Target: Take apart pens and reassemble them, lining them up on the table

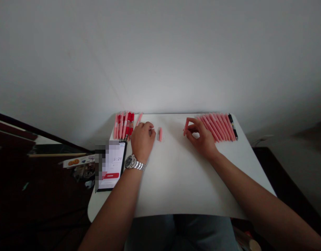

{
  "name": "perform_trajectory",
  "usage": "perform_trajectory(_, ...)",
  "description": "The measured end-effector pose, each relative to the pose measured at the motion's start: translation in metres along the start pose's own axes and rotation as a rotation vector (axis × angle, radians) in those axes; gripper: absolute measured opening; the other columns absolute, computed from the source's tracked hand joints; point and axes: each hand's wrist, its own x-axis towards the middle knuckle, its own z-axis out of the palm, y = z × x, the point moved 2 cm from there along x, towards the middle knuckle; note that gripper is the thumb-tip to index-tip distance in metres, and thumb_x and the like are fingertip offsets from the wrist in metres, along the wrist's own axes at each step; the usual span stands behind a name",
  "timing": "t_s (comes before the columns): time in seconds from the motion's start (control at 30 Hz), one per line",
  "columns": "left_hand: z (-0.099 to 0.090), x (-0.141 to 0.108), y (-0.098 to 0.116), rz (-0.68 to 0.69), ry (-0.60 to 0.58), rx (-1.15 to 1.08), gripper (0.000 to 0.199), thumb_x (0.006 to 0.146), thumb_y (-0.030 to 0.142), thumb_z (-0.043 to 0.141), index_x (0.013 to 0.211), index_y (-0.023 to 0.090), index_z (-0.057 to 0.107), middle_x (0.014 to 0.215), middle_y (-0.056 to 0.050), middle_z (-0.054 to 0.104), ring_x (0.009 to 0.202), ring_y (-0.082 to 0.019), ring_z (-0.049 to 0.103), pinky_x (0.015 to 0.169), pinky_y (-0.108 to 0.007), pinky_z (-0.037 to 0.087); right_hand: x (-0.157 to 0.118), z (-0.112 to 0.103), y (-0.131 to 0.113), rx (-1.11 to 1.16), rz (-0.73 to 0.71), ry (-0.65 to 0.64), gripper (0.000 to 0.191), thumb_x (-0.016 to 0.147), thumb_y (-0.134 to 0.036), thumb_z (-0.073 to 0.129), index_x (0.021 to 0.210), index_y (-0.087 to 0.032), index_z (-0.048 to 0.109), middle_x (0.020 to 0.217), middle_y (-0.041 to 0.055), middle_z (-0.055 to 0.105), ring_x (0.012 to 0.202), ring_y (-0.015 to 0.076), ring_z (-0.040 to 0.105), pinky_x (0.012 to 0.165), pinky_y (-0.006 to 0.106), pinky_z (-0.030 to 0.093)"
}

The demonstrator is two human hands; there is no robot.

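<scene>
My right hand (202,136) is closed in a pinch on a short pink pen part (186,124), held nearly upright above the white table. Between my hands lies another short pink pen piece (161,134), with tiny specks beside it. My left hand (142,138), a metal watch on its wrist, has its fingers curled together; whatever may be in them is hidden or too small to name. Just behind that hand a pink pen (139,118) slants on the table, partly covered by the fingers.
Several pink and red pens (124,125) lie at the back left. A row of pink pens (218,127) ends in a black pen (233,127) at the right. A phone (112,167) rests at the left edge of the white table (181,184), whose back meets a wall (160,69).
</scene>
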Motion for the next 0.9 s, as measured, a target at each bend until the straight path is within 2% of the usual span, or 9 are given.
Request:
perform_trajectory(0.23,-0.0037,-0.0019,0.0018,-0.057,-0.022,0.118,0.017,0.094,0.025,0.054,0.109,0.023,0.063,0.101,-0.008,0.072,0.094,-0.026,0.066,0.077,-0.035,0.045,-0.0001,0.0014,0.0019,0.010,-0.010,-0.001,0.047,0.096,-0.034,0.061,0.140,-0.025,0.048,0.096,0.0044,0.072,0.083,0.0180,0.071,0.080,0.036,0.061)
perform_trajectory(0.53,-0.0065,-0.0017,0.0032,-0.068,-0.040,0.173,0.017,0.096,0.026,0.050,0.102,0.021,0.066,0.096,-0.010,0.073,0.091,-0.029,0.068,0.073,-0.035,0.044,0.0000,0.0004,-0.0006,0.014,0.002,-0.004,0.047,0.096,-0.035,0.061,0.140,-0.025,0.048,0.096,0.0046,0.073,0.082,0.0185,0.072,0.079,0.037,0.061)
perform_trajectory(0.9,-0.0081,-0.0004,0.0025,-0.091,-0.074,0.165,0.020,0.095,0.029,0.051,0.100,0.022,0.069,0.097,-0.008,0.075,0.088,-0.026,0.068,0.071,-0.034,0.045,0.0010,0.0004,-0.0023,0.005,0.000,0.000,0.047,0.095,-0.033,0.061,0.140,-0.025,0.048,0.095,0.0044,0.071,0.080,0.0179,0.070,0.080,0.037,0.061)
